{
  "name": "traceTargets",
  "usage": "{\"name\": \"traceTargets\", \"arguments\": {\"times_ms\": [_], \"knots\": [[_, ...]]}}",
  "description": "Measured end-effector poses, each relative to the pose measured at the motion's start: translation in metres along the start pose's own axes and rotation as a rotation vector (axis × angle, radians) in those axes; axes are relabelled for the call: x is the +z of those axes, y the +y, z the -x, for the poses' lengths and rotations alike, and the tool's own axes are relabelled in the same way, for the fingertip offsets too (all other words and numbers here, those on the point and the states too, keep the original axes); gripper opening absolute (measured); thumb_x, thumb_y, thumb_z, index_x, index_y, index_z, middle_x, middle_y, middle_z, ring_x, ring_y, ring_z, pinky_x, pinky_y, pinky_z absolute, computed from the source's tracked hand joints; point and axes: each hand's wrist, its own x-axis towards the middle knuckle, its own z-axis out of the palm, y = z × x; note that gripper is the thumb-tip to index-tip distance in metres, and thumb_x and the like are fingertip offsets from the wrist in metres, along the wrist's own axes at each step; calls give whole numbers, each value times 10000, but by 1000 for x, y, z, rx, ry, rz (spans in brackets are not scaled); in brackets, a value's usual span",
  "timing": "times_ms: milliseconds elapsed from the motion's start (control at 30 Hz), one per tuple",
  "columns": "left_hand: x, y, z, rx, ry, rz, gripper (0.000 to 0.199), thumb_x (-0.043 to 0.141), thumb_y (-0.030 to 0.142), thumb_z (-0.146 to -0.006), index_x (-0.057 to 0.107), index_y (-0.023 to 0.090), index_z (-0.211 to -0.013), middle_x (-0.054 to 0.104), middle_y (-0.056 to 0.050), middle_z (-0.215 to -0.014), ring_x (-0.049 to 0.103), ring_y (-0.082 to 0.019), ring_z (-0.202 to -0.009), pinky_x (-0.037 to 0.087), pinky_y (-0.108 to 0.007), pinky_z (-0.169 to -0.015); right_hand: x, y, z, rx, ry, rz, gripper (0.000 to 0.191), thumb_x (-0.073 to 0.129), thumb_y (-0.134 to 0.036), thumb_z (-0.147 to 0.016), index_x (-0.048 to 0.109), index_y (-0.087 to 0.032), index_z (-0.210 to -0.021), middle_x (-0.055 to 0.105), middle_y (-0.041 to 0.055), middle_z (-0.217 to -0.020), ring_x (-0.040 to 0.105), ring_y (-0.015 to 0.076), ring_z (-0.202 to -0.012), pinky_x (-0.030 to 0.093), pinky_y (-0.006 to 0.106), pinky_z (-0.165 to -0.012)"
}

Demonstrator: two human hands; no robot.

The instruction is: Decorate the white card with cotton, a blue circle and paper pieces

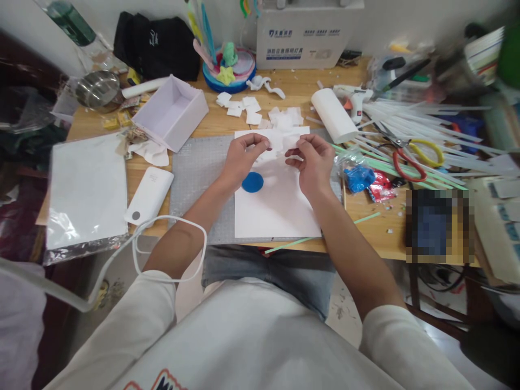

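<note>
My left hand (244,157) is in a pinch above a white sheet (276,211), with a thin white scrap of tissue or paper at its fingertips. Facing it, my right hand (316,162) pinches a small white paper piece (291,142) between thumb and index finger. Against the white sheet, the edges of these pieces are hard to make out. A flat blue disc (252,182) lies on the sheet, just below my left hand. Under the sheet is a grey cutting mat (199,189). Several white paper squares (249,108) are scattered beyond my hands.
A white roll (333,115), a glue gun (356,103), scissors (406,151) and many plastic sticks (430,130) lie to the right. A lilac box (173,111), a white power bank (149,195) and a plastic-wrapped pack (87,189) are left. A white cable (170,218) loops over my left forearm.
</note>
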Motion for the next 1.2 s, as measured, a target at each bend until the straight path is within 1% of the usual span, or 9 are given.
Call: {"name": "traceTargets", "arguments": {"times_ms": [233, 367, 433, 567, 767, 933, 1000, 1067, 1200], "knots": [[-9, 0, -27, 178, 95, -190, 148, 667, 233, -877, 675, 230, -729, 735, -1, -811, 651, -170, -837, 527, -335, -864, -2, 2, -4, -35, 114, -24, 180, 703, -363, -800, 570, -244, -825, 577, -66, -655, 630, 91, -581, 489, 201, -498], [1, 10, -65, 292, -5, -439, 117, 684, 193, -852, 694, 209, -736, 724, -7, -812, 648, -182, -833, 484, -350, -852, -3, 6, -6, -75, 94, 56, 257, 672, -484, -866, 536, -266, -860, 581, -67, -678, 623, 90, -571, 484, 207, -498], [10, 10, -87, 278, -84, -479, 122, 703, 177, -829, 696, 212, -713, 718, -14, -790, 652, -196, -829, 470, -344, -812, -3, 7, -6, -79, 86, 57, 273, 672, -500, -866, 531, -266, -866, 577, -72, -667, 612, 85, -553, 478, 205, -492], [24, -10, -125, 221, 0, -535, 160, 745, 89, -708, 668, 213, -642, 659, -14, -685, 623, -205, -765, 464, -335, -776, -3, 5, -6, -68, 87, 54, 280, 686, -492, -852, 526, -262, -855, 579, -81, -655, 598, 77, -533, 460, 194, -476], [27, -35, -146, 79, 20, -614, 229, 750, 105, -768, 609, 221, -629, 615, -13, -647, 575, -190, -867, 466, -371, -973, -4, 3, -7, -60, 87, 35, 260, 704, -466, -850, 548, -259, -862, 583, -85, -640, 589, 72, -519, 450, 187, -463], [8, -9, -120, 151, 87, -593, 202, 771, 124, -790, 640, 222, -672, 673, -31, -739, 620, -247, -963, 454, -387, -980, -3, 2, -5, -62, 64, 72, 251, 717, -458, -851, 567, -256, -844, 600, -83, -643, 590, 65, -521, 454, 175, -463], [1, 6, -92, 210, 122, -591, 68, 741, 148, -836, 732, 214, -822, 729, -29, -868, 645, -244, -944, 454, -388, -965, 0, 1, -1, -76, 48, 90, 253, 739, -453, -839, 586, -252, -830, 610, -81, -641, 600, 65, -528, 461, 171, -466], [-2, 18, -56, 290, 86, -556, 86, 690, 229, -907, 753, 205, -853, 752, -26, -892, 658, -211, -908, 468, -354, -921, 3, 0, 4, -89, 15, 113, 249, 758, -446, -829, 610, -245, -820, 631, -75, -652, 624, 69, -548, 486, 174, -484], [4, 18, 8, 326, 45, -448, 111, 671, 266, -922, 772, 226, -899, 785, -19, -918, 694, -181, -883, 509, -310, -865, 7, 0, 14, -111, -50, 156, 209, 752, -426, -838, 663, -237, -837, 686, -57, -705, 692, 84, -637, 560, 193, -572]]}}
